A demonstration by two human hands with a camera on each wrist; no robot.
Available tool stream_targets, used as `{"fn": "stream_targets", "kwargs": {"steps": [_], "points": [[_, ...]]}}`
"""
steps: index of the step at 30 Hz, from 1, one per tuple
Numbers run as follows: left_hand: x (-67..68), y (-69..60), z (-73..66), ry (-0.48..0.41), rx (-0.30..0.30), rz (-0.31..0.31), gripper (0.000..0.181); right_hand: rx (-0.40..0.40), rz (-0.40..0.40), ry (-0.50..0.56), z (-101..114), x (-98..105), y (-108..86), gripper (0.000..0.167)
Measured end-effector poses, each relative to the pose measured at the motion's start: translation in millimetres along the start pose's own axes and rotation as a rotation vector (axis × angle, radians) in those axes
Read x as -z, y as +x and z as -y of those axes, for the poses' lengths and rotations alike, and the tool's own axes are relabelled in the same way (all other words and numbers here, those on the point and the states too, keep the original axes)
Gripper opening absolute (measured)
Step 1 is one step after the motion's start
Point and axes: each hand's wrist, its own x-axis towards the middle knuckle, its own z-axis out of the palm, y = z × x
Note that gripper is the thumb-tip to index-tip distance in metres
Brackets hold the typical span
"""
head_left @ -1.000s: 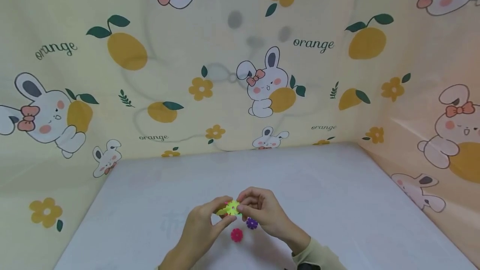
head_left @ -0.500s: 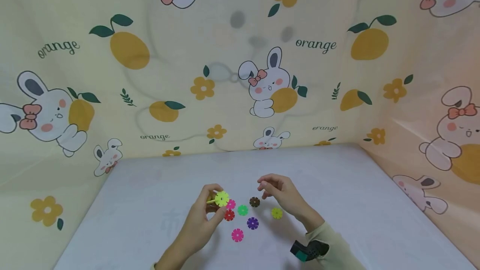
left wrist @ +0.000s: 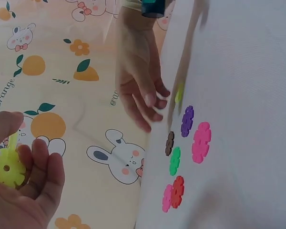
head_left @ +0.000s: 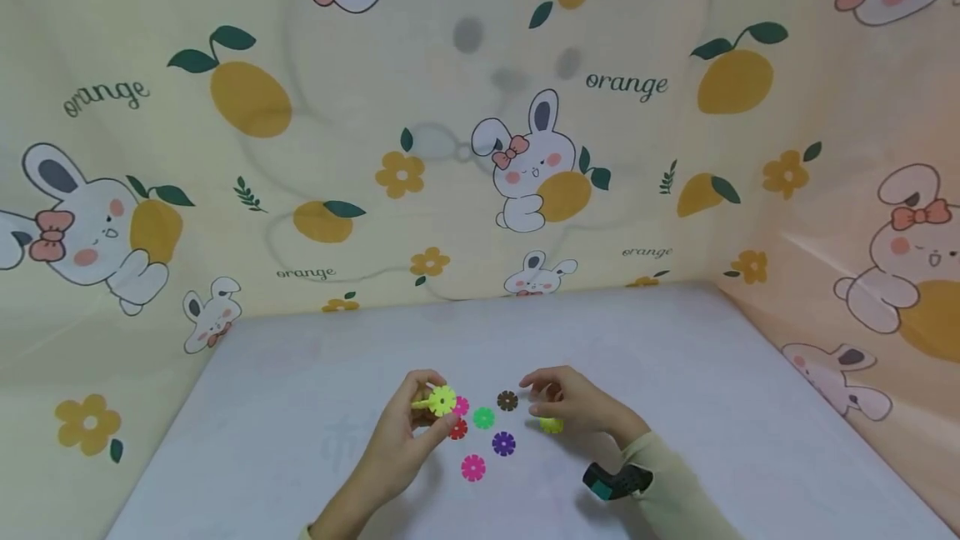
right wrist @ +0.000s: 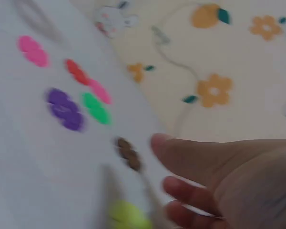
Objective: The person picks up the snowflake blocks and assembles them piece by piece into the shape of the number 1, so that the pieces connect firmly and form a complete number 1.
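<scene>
Two yellow notched plastic discs [head_left: 442, 400], apparently joined at an angle, are held between the thumb and fingers of my left hand [head_left: 402, 444]. In the left wrist view, a yellow disc [left wrist: 9, 168] shows against that palm. My right hand [head_left: 581, 403] hovers at the right with loosely bent fingers and nothing in them. Below it lies a loose yellow disc [head_left: 551, 425], partly covered by the hand. Just left of its fingertips is a brown disc [head_left: 507, 401]. Further left lie a green disc [head_left: 483, 417] and a purple disc [head_left: 504, 443].
A pink disc [head_left: 473, 467] lies nearest the front. Beside the left thumb are a red disc [head_left: 457, 428] and another pink disc [head_left: 462, 406], both partly hidden. A white tabletop [head_left: 300, 382] meets a cloth backdrop [head_left: 337, 123] printed with rabbits and oranges.
The right hand has come away from the yellow discs in the left hand and moved right, then lowered over the loose yellow disc. The left hand drew slightly left, uncovering the loose discs.
</scene>
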Motion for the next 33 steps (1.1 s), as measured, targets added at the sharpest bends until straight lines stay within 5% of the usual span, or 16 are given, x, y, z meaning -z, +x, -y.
{"fn": "stream_targets", "kwargs": {"steps": [8, 15, 27, 33], "points": [[0.7, 1.7, 1.8, 0.010, 0.030, 0.068, 0.033, -0.114, -0.168, -0.119, -3, -37, 8.5, 0.043], [1.4, 1.7, 6.1, 0.089, 0.013, 0.113, 0.033, -0.031, -0.175, -0.287, 4, -46, 10.9, 0.034], [2.6, 5.2, 10.9, 0.110, -0.003, 0.173, 0.037, -0.051, -0.204, -0.282, 5, -44, 11.9, 0.026], [3.1, 4.0, 11.7, 0.099, 0.019, 0.182, 0.039, -0.010, -0.163, -0.149, 4, -41, 12.9, 0.014]]}}
